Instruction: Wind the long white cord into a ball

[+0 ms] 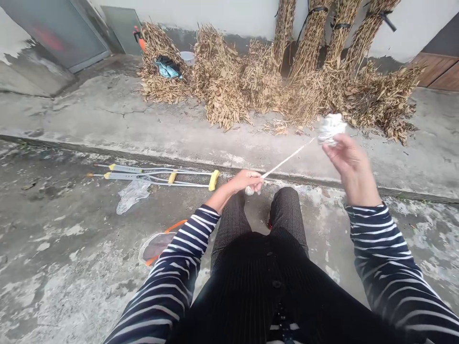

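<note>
Right hand [349, 160] grasping white cord bundle [332, 128], left hand [245, 180] pinching taut strand [289, 158], small ball [249, 190] beneath; crutches [124, 176] lying beside concrete step [161, 129], along near edge

Aluminium crutches [172, 177] with yellow pads were laid side by side on the concrete ground [71, 286], a crumpled clear plastic bag [132, 196] just beside them. Bundles of dried stalks [310, 33] were ranged along the white wall [229, 16], several bound with black ties [342, 26]. A blue cloth [168, 67] was draped on the leftmost bundle [158, 43].
</note>
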### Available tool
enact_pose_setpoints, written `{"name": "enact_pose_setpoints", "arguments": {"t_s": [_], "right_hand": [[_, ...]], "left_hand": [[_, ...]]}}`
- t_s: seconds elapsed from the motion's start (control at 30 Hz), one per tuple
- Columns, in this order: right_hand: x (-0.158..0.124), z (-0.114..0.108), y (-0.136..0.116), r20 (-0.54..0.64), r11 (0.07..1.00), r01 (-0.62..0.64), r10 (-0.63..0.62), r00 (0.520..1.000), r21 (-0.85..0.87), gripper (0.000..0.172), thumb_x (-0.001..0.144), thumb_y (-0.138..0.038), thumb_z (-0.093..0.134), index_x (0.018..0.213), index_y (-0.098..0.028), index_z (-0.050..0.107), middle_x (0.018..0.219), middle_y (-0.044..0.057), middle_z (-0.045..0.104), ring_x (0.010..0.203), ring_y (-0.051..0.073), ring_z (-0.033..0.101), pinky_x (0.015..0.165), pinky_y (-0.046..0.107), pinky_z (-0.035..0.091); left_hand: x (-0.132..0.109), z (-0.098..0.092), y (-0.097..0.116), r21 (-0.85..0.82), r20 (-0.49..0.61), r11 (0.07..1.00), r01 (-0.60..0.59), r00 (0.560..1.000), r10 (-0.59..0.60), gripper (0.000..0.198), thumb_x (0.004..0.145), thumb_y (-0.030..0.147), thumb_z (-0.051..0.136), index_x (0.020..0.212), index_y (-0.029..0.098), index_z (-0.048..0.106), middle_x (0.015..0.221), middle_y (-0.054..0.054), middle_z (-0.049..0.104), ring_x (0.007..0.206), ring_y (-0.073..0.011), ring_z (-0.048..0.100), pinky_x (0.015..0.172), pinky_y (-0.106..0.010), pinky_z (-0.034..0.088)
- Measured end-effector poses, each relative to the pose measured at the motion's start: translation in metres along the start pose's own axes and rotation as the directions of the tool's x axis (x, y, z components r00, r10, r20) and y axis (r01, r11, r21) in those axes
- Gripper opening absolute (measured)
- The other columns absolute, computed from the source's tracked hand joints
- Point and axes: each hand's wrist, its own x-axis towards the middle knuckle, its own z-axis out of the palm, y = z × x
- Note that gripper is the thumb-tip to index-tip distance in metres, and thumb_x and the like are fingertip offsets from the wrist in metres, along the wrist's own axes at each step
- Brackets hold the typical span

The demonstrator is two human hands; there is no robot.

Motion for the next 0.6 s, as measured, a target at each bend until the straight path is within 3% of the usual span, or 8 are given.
{"name": "enact_pose_setpoints", "arguments": {"t_s": [0.1,0.2,0.3,0.37,0.4,0.5,0.6], "right_hand": [[-0.004,-0.012,-0.047,-0.099,0.992,0.122,-0.117,0.988,0.042,0.032,0.059,-0.017,0.077,0.088,-0.027,0.068,0.106,0.0,0.075,0.105,0.019,0.069,0.074,0.026,0.066],[-0.025,-0.01,-0.086,-0.167,0.957,0.287,-0.276,0.947,0.049,0.045,0.054,-0.015,0.078,0.093,-0.034,0.071,0.109,-0.004,0.075,0.121,0.024,0.064,0.071,0.026,0.065],[-0.046,0.009,-0.094,-0.068,0.949,0.311,-0.314,0.947,-0.054,0.039,0.062,-0.019,0.079,0.096,-0.037,0.073,0.122,-0.004,0.073,0.117,0.026,0.065,0.072,0.033,0.067],[-0.051,0.026,-0.078,0.056,0.972,0.205,-0.199,0.978,-0.116,0.039,0.062,-0.018,0.081,0.098,-0.031,0.075,0.122,0.0,0.072,0.1,0.022,0.07,0.064,0.03,0.066],[-0.051,0.033,-0.066,0.097,0.982,0.139,-0.127,0.987,-0.129,0.043,0.059,-0.017,0.082,0.101,-0.027,0.075,0.117,0.002,0.073,0.092,0.019,0.07,0.061,0.026,0.064],[-0.043,0.05,-0.023,0.17,0.992,-0.054,0.072,0.983,-0.112,0.05,0.054,-0.018,0.085,0.103,-0.02,0.075,0.101,0.003,0.075,0.078,0.015,0.07,0.057,0.024,0.063],[-0.037,0.061,0.006,0.241,0.984,-0.144,0.166,0.956,-0.107,0.051,0.053,-0.019,0.086,0.102,-0.017,0.074,0.093,0.003,0.075,0.072,0.015,0.07,0.057,0.026,0.063]], "left_hand": [[-0.002,-0.028,0.0,0.095,-0.114,0.995,0.032,0.993,-0.021,0.032,0.077,0.045,0.077,0.073,0.013,0.071,0.067,-0.004,0.07,0.06,-0.0115,0.063,0.06,-0.022,0.052],[0.002,-0.061,0.009,0.18,-0.237,0.984,0.01,0.971,0.034,0.027,0.079,0.04,0.074,0.076,0.013,0.074,0.073,-0.006,0.073,0.065,-0.0123,0.065,0.065,-0.023,0.053],[0.015,-0.075,0.023,0.302,-0.473,0.953,-0.008,0.867,0.157,0.021,0.079,0.027,0.073,0.095,0.014,0.077,0.091,-0.008,0.077,0.082,-0.0161,0.069,0.076,-0.025,0.055],[0.025,-0.065,0.032,0.391,-0.561,0.92,-0.015,0.789,0.251,0.035,0.08,0.02,0.072,0.114,0.016,0.075,0.109,-0.01,0.076,0.101,-0.0196,0.068,0.086,-0.028,0.055],[0.029,-0.055,0.036,0.41,-0.557,0.911,-0.048,0.778,0.291,0.041,0.081,0.018,0.07,0.122,0.017,0.072,0.119,-0.011,0.074,0.11,-0.0209,0.066,0.091,-0.03,0.055],[0.038,-0.009,0.046,0.302,-0.458,0.923,-0.24,0.813,0.361,0.048,0.084,0.019,0.068,0.133,0.019,0.066,0.14,-0.012,0.065,0.123,-0.0226,0.061,0.089,-0.029,0.057],[0.044,0.035,0.055,0.06,-0.38,0.933,-0.356,0.856,0.351,0.05,0.082,0.018,0.07,0.132,0.017,0.064,0.139,-0.012,0.065,0.121,-0.0229,0.063,0.078,-0.025,0.059]]}}
